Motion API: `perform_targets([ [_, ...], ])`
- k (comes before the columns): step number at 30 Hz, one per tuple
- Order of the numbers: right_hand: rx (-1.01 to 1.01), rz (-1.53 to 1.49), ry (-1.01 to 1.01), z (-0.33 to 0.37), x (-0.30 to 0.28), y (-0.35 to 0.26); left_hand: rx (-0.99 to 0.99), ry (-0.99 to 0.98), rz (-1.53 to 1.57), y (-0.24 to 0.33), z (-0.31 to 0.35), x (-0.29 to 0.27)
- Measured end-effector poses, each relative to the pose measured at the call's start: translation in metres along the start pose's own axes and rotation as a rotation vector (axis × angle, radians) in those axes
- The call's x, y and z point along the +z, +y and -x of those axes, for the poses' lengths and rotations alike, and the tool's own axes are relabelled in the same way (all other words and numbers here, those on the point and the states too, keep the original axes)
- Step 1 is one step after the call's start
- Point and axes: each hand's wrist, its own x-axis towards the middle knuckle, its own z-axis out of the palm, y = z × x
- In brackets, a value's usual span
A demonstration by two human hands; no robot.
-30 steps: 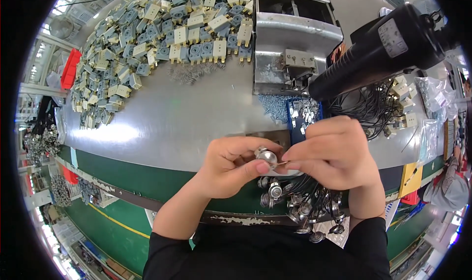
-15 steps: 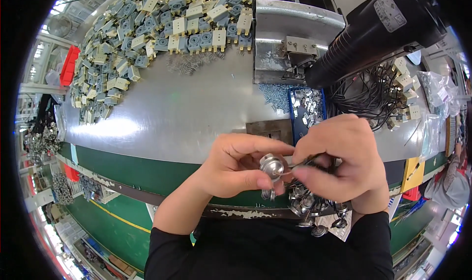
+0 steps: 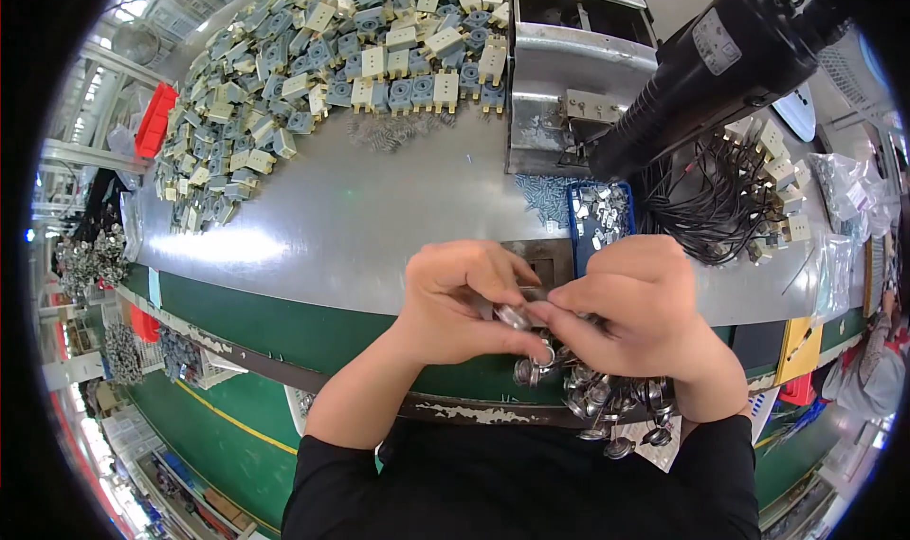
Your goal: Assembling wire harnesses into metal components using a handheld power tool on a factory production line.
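Observation:
My left hand grips a small round, cup-shaped silver metal part between thumb and fingers, over the near edge of the bench. My right hand is closed in a pinch right beside that part, thumb and forefinger meeting at its edge. What lies between those fingertips is too small to make out. Another silver part hangs just below my left thumb. Beneath my right hand a bunch of similar metal parts with wires dangles over the bench edge.
A large heap of grey and cream switch-like blocks covers the far left, with loose springs before it. A blue tray of small metal pieces stands beyond my hands, near scattered screws. A black cylindrical tool leans above dark cables.
The metal part has tilted from facing up to nearly edge-on in my left hand. My right hand has moved slightly left, its fingertips closer to the part. The whole view has shifted a little.

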Motion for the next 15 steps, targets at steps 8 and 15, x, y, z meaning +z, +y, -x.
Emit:
perform_targets([
  [8,-0.035,0.116,0.127,0.0,0.009,-0.002,-0.054,0.061,-0.306,0.02,0.002,-0.005],
  [15,-0.006,0.047,-0.014,0.002,0.001,-0.007,0.154,-0.104,-0.651,0.036,-0.011,-0.015],
])
